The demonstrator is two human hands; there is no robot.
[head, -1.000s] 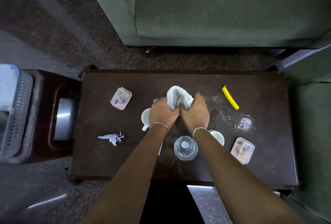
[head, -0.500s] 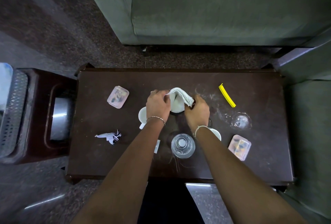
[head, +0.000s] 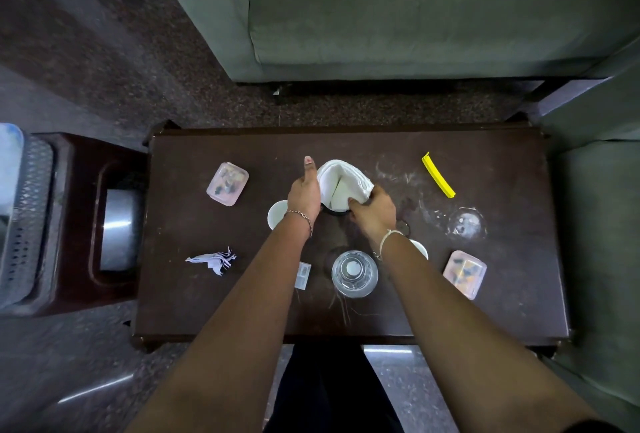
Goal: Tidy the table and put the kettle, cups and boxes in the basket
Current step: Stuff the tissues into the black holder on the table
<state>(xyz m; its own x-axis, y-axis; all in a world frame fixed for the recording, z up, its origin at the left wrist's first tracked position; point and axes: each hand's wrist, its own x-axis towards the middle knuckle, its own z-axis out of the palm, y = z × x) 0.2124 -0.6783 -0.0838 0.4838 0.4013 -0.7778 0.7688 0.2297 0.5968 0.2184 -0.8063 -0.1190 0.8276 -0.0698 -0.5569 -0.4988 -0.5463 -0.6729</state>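
Your left hand (head: 304, 194) grips the cloth (head: 341, 180), thumb straight; your right hand (head: 373, 211) pinches its edge, at the middle of the tabletop (head: 381, 142). The kettle (head: 354, 273) near the front edge, left cup (head: 277, 216), right cup (head: 420, 249), left box (head: 227, 184) and right box (head: 465, 274) all sit out, none visibly in the basket (head: 29, 211) beyond the left edge. Packing looks unstarted.

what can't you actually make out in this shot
Head view only:
Dark object under the white cloth: mostly covered by it; identity unclear.
Left hand: fingers behind the cloth, grip unclear.
White cup: mostly under the right forearm.
Basket: cut off by the left edge.
Left box contents: blurred through the lid.
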